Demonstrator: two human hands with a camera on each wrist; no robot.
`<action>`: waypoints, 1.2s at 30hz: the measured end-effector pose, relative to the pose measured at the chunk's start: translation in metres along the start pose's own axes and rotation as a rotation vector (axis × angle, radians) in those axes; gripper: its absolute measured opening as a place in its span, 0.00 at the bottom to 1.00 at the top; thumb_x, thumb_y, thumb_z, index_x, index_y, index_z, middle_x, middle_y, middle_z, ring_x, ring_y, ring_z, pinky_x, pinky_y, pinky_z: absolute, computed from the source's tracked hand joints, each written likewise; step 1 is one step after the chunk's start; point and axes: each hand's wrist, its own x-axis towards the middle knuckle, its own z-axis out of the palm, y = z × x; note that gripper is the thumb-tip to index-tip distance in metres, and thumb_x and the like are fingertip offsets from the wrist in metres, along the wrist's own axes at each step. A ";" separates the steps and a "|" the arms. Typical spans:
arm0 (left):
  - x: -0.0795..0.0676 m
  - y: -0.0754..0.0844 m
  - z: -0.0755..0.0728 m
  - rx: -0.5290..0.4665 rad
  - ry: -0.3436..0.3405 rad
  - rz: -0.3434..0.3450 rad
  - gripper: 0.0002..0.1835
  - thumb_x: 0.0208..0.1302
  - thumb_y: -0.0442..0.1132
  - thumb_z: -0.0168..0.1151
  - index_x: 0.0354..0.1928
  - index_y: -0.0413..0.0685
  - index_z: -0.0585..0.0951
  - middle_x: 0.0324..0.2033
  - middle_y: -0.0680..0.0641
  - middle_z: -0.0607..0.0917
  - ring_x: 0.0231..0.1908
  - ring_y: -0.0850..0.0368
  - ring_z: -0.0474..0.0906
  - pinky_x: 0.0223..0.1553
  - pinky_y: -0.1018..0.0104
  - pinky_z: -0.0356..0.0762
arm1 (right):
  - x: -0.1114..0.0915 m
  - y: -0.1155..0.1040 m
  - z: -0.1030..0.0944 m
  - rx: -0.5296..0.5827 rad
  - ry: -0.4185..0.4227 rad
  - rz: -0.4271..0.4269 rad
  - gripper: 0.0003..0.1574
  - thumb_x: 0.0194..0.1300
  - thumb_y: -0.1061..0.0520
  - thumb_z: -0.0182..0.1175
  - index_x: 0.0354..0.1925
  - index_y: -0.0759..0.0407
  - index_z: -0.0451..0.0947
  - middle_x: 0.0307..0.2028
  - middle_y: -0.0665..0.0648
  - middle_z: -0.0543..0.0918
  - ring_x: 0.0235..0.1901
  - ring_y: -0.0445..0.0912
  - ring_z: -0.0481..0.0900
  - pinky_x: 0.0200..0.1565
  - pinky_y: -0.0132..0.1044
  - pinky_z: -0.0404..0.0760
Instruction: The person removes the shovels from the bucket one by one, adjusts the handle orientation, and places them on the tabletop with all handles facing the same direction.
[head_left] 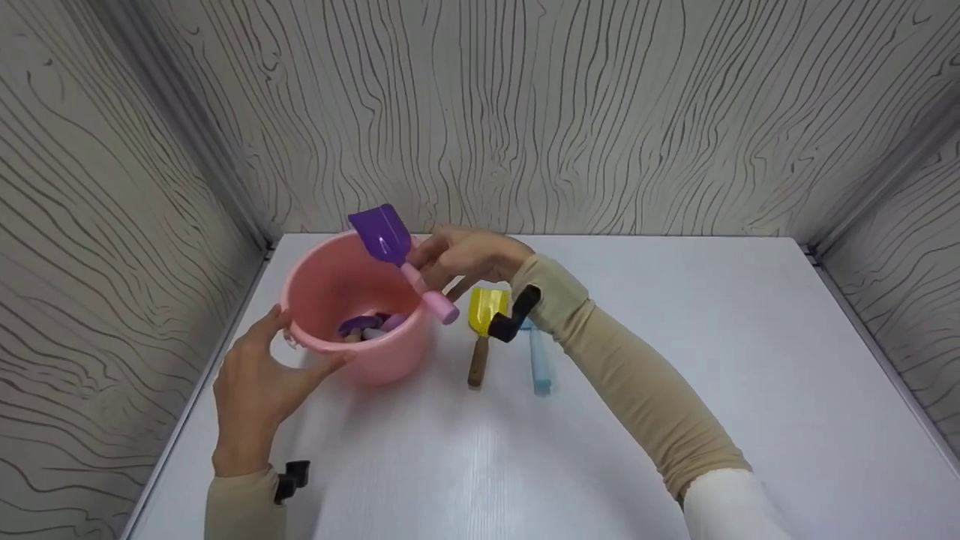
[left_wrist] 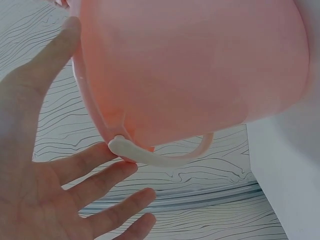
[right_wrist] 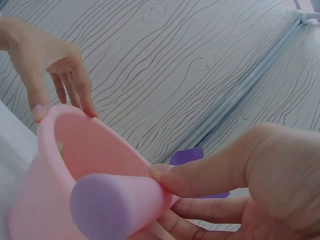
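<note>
A toy shovel point(head_left: 381, 234) with a purple blade and pink handle is pinched in my right hand point(head_left: 472, 255); it stands above the right rim of a pink bucket point(head_left: 382, 364). In the right wrist view, the thumb and fingers close around its pink handle point(right_wrist: 102, 205), whose thick end faces the camera. On the bucket's left side, my left hand point(head_left: 259, 379) touches the rim with thumb and fingertips, fingers fairly straight and spread. The left wrist view shows them beside the white bucket handle point(left_wrist: 160, 157). Inside the bucket lie several pieces, one a purple piece point(head_left: 358, 324), partly hidden.
Right of the bucket, a yellow toy shovel point(head_left: 487, 307) with a brown handle lies on the white table point(head_left: 637, 375). Beside it is a light-blue handled toy point(head_left: 540, 360), its head mostly hidden by my right wrist. Wood-patterned walls point(head_left: 480, 112) border the table at the back and sides.
</note>
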 end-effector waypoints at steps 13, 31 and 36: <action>-0.004 -0.006 -0.001 -0.002 0.054 0.028 0.58 0.40 0.71 0.86 0.72 0.48 0.80 0.71 0.37 0.80 0.67 0.31 0.78 0.51 0.31 0.83 | -0.037 0.042 -0.007 0.072 0.120 -0.069 0.26 0.65 0.57 0.72 0.61 0.57 0.84 0.57 0.60 0.84 0.54 0.56 0.84 0.50 0.50 0.91; -0.006 -0.005 -0.003 -0.034 0.058 0.027 0.57 0.39 0.69 0.87 0.72 0.48 0.80 0.72 0.38 0.79 0.70 0.30 0.75 0.56 0.28 0.80 | -0.091 0.123 -0.030 0.124 0.283 -0.015 0.32 0.69 0.58 0.70 0.69 0.63 0.78 0.61 0.64 0.81 0.53 0.55 0.83 0.52 0.51 0.91; -0.008 -0.009 -0.002 -0.031 0.078 0.044 0.57 0.38 0.68 0.88 0.71 0.46 0.81 0.69 0.37 0.81 0.68 0.31 0.78 0.48 0.31 0.84 | -0.094 0.147 -0.032 0.146 0.308 0.033 0.33 0.69 0.58 0.69 0.69 0.64 0.77 0.60 0.65 0.82 0.51 0.53 0.84 0.53 0.51 0.91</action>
